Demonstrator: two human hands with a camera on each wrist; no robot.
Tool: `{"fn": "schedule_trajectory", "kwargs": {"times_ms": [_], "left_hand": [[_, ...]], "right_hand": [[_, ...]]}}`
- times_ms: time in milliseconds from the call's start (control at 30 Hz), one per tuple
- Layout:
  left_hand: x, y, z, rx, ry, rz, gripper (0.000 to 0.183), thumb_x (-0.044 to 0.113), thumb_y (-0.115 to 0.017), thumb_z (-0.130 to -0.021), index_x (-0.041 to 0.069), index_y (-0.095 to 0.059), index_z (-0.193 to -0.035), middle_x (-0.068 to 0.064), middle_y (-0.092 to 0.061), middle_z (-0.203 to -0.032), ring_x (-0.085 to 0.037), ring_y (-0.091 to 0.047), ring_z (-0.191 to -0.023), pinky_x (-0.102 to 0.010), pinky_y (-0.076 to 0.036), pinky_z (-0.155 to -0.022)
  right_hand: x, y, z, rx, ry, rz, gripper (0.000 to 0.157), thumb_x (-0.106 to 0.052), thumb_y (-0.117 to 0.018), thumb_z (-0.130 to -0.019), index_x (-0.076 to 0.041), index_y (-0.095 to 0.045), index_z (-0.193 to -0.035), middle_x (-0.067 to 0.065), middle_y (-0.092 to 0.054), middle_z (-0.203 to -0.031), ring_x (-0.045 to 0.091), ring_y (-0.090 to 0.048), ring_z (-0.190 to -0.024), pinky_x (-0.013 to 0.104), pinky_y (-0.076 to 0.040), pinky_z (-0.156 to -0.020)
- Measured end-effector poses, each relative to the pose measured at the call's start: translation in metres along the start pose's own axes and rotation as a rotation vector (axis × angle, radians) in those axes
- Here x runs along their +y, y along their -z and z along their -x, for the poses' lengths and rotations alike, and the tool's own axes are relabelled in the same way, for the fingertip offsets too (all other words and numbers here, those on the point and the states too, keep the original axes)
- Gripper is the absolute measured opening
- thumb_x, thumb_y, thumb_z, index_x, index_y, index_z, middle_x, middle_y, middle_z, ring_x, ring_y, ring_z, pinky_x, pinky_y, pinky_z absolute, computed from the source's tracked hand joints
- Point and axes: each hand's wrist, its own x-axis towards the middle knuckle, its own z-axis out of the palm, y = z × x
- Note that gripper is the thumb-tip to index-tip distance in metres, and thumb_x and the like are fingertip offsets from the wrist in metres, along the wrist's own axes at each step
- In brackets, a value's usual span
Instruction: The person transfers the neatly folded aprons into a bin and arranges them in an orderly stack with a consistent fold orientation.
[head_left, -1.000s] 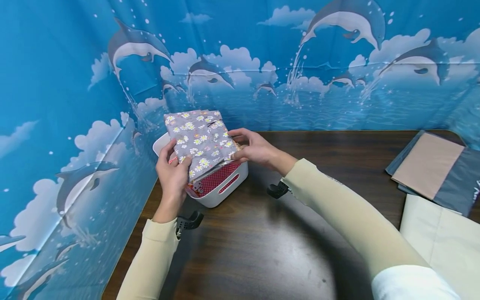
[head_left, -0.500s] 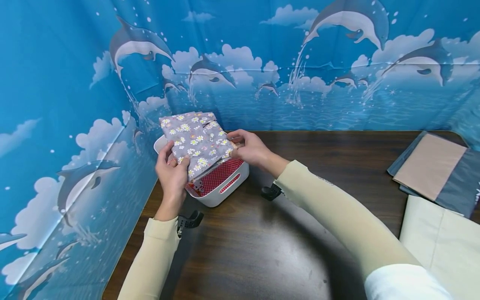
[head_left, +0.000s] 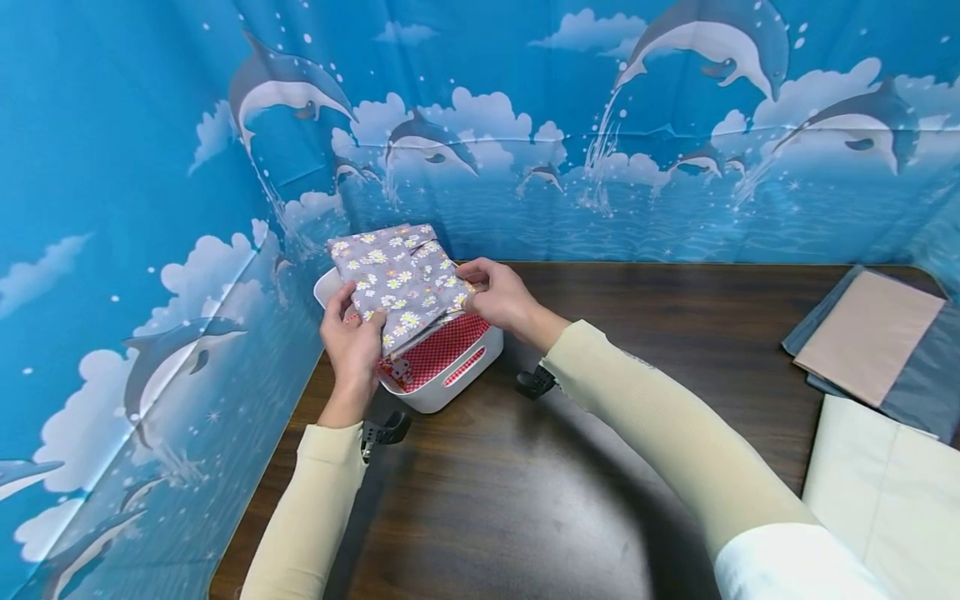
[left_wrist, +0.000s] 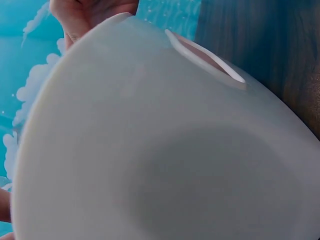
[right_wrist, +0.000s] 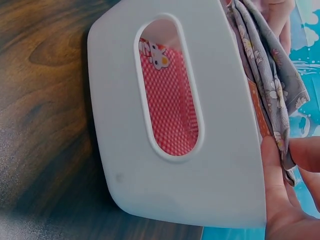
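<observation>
A folded grey cloth with a daisy print (head_left: 401,279) is held tilted over the white plastic basket (head_left: 431,398). My left hand (head_left: 351,337) grips its near left side, thumb on top. At its right corner, my right hand (head_left: 501,293) pinches it between thumb and fingers. The right wrist view shows the folded layers of the cloth edge-on along the basket rim. Red checked fabric (right_wrist: 170,105) with a white cartoon figure shows inside, through the handle slot. The basket wall (left_wrist: 125,110) fills most of the left wrist view.
The basket stands on a dark wooden table (head_left: 570,475), close to the blue dolphin backdrop (head_left: 525,183). At the far right lie a folded beige and dark grey piece (head_left: 870,333) and a cream folded sheet (head_left: 885,483).
The daisy cloth has shifted slightly left over the basket, and more red checked fabric shows below it. Both hands keep their hold, and the right has moved left with it.
</observation>
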Motion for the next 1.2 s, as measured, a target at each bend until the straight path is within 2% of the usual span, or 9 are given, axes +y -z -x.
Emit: {"fn": "schedule_trajectory", "kwargs": {"times_ms": [100, 233, 667, 833, 1000, 1200], "left_hand": [[-0.001, -0.001, 0.0, -0.002, -0.005, 0.0, 0.066, -0.012, -0.062, -0.096, 0.005, -0.047, -0.158, -0.019, -0.053, -0.158, -0.034, -0.062, -0.137, -0.052, -0.053, -0.113], [-0.002, 0.0, 0.001, -0.001, -0.013, -0.01, 0.067, -0.011, -0.062, -0.097, 0.007, -0.047, -0.159, -0.017, -0.052, -0.159, -0.034, -0.063, -0.136, -0.052, -0.054, -0.112], [-0.004, 0.0, 0.001, 0.001, -0.009, -0.022, 0.067, -0.01, -0.063, -0.097, 0.009, -0.047, -0.16, -0.016, -0.052, -0.158, -0.032, -0.064, -0.135, -0.05, -0.055, -0.112], [-0.005, 0.0, 0.003, 0.017, -0.023, -0.021, 0.067, -0.009, -0.064, -0.096, 0.009, -0.048, -0.159, -0.015, -0.054, -0.156, -0.03, -0.065, -0.132, -0.048, -0.056, -0.109], [-0.006, 0.002, 0.007, 0.03, -0.049, -0.007, 0.066, -0.009, -0.064, -0.095, 0.008, -0.049, -0.158, -0.015, -0.055, -0.155, -0.029, -0.065, -0.131, -0.036, -0.058, -0.099], [-0.006, 0.003, 0.016, 0.044, -0.076, -0.007, 0.065, -0.008, -0.064, -0.096, 0.007, -0.049, -0.157, -0.016, -0.057, -0.153, -0.03, -0.067, -0.128, -0.019, -0.057, -0.085]], "right_hand": [[0.001, 0.0, 0.0, 0.006, 0.0, -0.003, 0.054, 0.006, -0.063, -0.097, -0.012, -0.061, -0.148, 0.014, -0.058, -0.151, 0.028, -0.065, -0.12, 0.047, -0.059, -0.099], [0.002, 0.0, 0.0, 0.005, 0.005, -0.017, 0.054, 0.006, -0.063, -0.096, -0.011, -0.061, -0.148, 0.014, -0.058, -0.149, 0.028, -0.065, -0.119, 0.055, -0.056, -0.105], [0.003, -0.001, 0.001, 0.009, 0.008, -0.032, 0.055, 0.009, -0.062, -0.096, -0.01, -0.061, -0.148, 0.014, -0.058, -0.15, 0.028, -0.064, -0.121, 0.05, -0.058, -0.105], [0.003, -0.001, 0.001, 0.015, 0.011, -0.022, 0.055, 0.008, -0.062, -0.096, -0.011, -0.062, -0.147, 0.013, -0.059, -0.149, 0.027, -0.063, -0.122, 0.042, -0.059, -0.097], [0.003, -0.001, 0.001, 0.015, 0.017, -0.016, 0.055, 0.009, -0.063, -0.095, -0.012, -0.063, -0.145, 0.012, -0.061, -0.147, 0.027, -0.063, -0.124, 0.034, -0.055, -0.09], [0.002, -0.002, 0.001, 0.015, 0.019, -0.029, 0.056, 0.012, -0.061, -0.093, -0.012, -0.064, -0.144, 0.012, -0.062, -0.146, 0.028, -0.063, -0.127, 0.036, -0.055, -0.093]]}}
